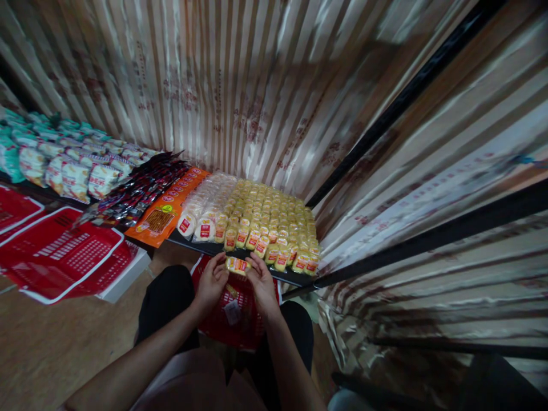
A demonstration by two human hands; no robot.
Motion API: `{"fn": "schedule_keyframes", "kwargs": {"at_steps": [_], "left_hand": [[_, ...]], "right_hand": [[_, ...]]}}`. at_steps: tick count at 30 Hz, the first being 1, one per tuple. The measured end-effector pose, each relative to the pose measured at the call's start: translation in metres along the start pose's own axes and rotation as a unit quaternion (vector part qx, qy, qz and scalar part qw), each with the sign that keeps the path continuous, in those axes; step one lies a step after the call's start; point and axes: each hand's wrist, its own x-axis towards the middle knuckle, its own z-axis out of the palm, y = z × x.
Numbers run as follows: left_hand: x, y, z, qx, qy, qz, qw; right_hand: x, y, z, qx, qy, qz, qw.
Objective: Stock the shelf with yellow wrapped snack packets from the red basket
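Note:
My left hand (211, 283) and my right hand (262, 285) together grip a small yellow snack packet (237, 265) with a red label, one hand at each end. They hover just in front of the shelf edge, over a red basket (240, 319) between my knees. On the low dark shelf (295, 278) right ahead lie several rows of matching yellow packets (269, 220), with white round packets (205, 208) to their left.
Orange flat packs (166, 211), dark red-black packs (137, 191) and white-green bags (68, 160) fill the shelf further left. Stacked red baskets (64, 254) sit on the floor at left. A striped curtain (240, 85) hangs behind; black shelf rails (428, 234) run at right.

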Motion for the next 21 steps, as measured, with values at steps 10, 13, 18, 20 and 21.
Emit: {"fn": "schedule_keyframes", "kwargs": {"at_steps": [10, 13, 18, 20, 21], "left_hand": [[0.037, 0.013, 0.022, 0.129, 0.004, 0.071, 0.989], [0.039, 0.008, 0.025, 0.214, 0.024, 0.117, 0.969], [0.045, -0.006, 0.023, 0.329, 0.042, 0.179, 0.926], [0.049, -0.01, 0.021, 0.354, 0.034, 0.18, 0.917], [0.052, -0.011, 0.02, 0.361, 0.029, 0.176, 0.915]], "right_hand": [[0.014, 0.022, 0.001, -0.133, 0.002, -0.057, 0.989], [0.03, 0.023, 0.005, -0.184, 0.06, -0.08, 0.978], [0.044, 0.019, 0.015, -0.304, 0.112, -0.126, 0.937], [0.044, 0.017, 0.02, -0.344, 0.116, -0.146, 0.92], [0.044, 0.017, 0.022, -0.364, 0.119, -0.155, 0.911]]}}
